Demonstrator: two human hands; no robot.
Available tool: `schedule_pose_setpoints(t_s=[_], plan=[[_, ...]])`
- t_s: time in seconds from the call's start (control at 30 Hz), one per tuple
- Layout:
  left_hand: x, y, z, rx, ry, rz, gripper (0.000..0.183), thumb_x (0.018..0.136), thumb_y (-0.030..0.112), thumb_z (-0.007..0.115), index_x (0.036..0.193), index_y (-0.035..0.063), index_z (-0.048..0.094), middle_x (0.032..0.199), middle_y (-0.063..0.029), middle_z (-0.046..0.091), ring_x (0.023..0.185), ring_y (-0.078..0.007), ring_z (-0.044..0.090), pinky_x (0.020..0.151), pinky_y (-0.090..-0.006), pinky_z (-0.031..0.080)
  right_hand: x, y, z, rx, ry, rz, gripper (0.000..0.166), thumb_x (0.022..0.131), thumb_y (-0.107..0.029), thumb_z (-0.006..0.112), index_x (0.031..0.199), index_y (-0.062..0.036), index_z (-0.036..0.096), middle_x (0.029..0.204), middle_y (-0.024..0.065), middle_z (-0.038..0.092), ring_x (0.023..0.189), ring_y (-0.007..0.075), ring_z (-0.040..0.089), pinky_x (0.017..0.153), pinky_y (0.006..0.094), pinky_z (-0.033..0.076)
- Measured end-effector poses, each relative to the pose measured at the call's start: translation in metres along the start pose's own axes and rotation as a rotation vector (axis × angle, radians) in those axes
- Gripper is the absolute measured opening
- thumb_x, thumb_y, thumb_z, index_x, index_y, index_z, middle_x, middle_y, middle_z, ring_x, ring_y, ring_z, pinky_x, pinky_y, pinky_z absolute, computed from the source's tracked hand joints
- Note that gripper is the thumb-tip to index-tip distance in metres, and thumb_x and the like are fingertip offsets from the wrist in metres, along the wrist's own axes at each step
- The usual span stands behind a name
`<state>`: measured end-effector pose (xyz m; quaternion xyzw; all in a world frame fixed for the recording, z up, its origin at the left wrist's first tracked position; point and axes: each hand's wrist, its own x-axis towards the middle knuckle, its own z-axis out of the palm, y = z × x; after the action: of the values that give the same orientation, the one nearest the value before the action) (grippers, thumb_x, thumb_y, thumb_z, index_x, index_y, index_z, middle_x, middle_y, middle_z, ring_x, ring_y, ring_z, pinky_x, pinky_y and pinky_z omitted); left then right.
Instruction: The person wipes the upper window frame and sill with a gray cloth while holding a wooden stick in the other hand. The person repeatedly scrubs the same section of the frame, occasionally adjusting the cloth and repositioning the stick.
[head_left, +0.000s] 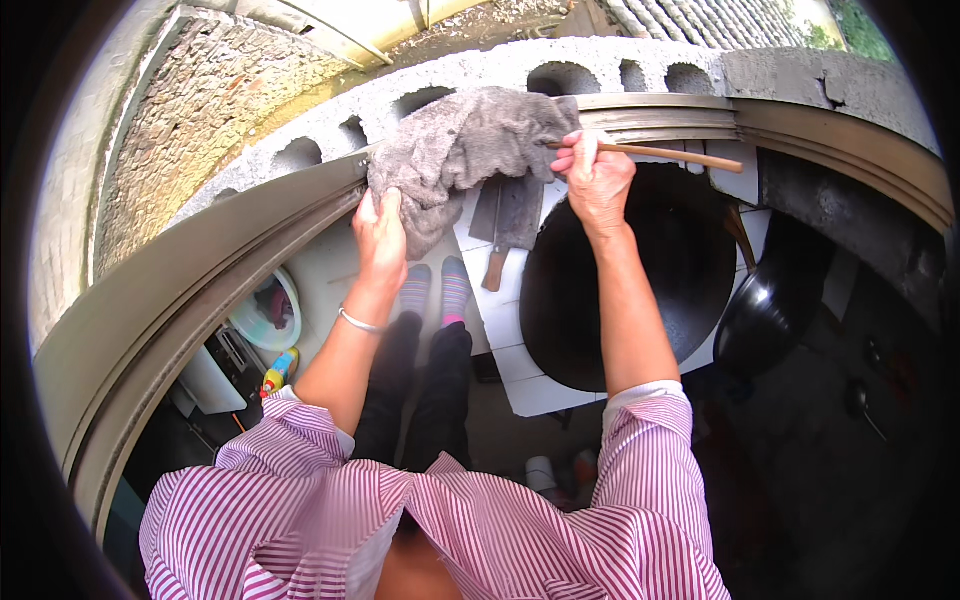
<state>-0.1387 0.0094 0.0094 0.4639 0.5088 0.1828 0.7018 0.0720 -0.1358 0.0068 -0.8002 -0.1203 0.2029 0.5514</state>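
A crumpled grey cloth lies over the window frame's track, its lower end hanging down inside. My left hand grips the cloth's left edge, thumb on top. In my right fist is a thin wooden stick, probably a chopstick. The fist, my right hand, is at the cloth's right end, and the stick's left tip meets the fabric there. Whether those fingers also pinch the cloth is hidden. Below the cloth, a cleaver with a wooden handle rests on white tiles.
A large black wok is set in the tiled stove top, with a shiny black pan beside it. At lower left are a plastic basin and a yellow bottle. Hollow concrete blocks line the outer sill. My feet stand on a pale surface.
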Motion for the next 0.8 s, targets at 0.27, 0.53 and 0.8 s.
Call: schedule_pose_setpoints(t_s=[0.27, 0.53, 0.8], plan=[[0.009, 0.009, 0.021, 0.111, 0.005, -0.027, 0.035, 0.095, 0.015, 0.052, 0.125, -0.003, 0.049, 0.119, -0.0088, 0.057, 0.107, -0.017, 0.054, 0.093, -0.0309, 0.043, -0.038, -0.015, 0.067, 0.286, -0.095, 0.088, 0.036, 0.097, -0.024, 0.044, 0.083, 0.0025, 0.063, 0.069, 0.0116, 0.066, 0.057, 0.0181, 0.065, 0.054, 0.0278, 0.052], [-0.061, 0.201, 0.124, -0.185, -0.108, 0.339, 0.034, 0.091, 0.015, 0.055, 0.123, 0.0043, 0.047, 0.115, -0.0128, 0.059, 0.105, -0.0257, 0.06, 0.092, -0.0411, 0.048, 0.042, -0.108, -0.037, 1.115, 0.134, -0.148, 0.042, 0.097, -0.036, 0.044, 0.101, 0.0048, 0.055, 0.084, 0.0181, 0.066, 0.069, 0.023, 0.068, 0.057, 0.0277, 0.055], [-0.073, 0.23, 0.085, -0.449, -0.379, 0.551, 0.039, 0.094, 0.022, 0.046, 0.128, 0.0039, 0.049, 0.124, -0.0134, 0.056, 0.115, -0.0306, 0.052, 0.102, -0.0468, 0.036, 0.001, -0.093, -0.058, 1.057, 0.244, 0.114, 0.037, 0.097, -0.029, 0.043, 0.11, 0.0047, 0.053, 0.089, 0.0194, 0.065, 0.074, 0.0241, 0.066, 0.057, 0.0276, 0.053]])
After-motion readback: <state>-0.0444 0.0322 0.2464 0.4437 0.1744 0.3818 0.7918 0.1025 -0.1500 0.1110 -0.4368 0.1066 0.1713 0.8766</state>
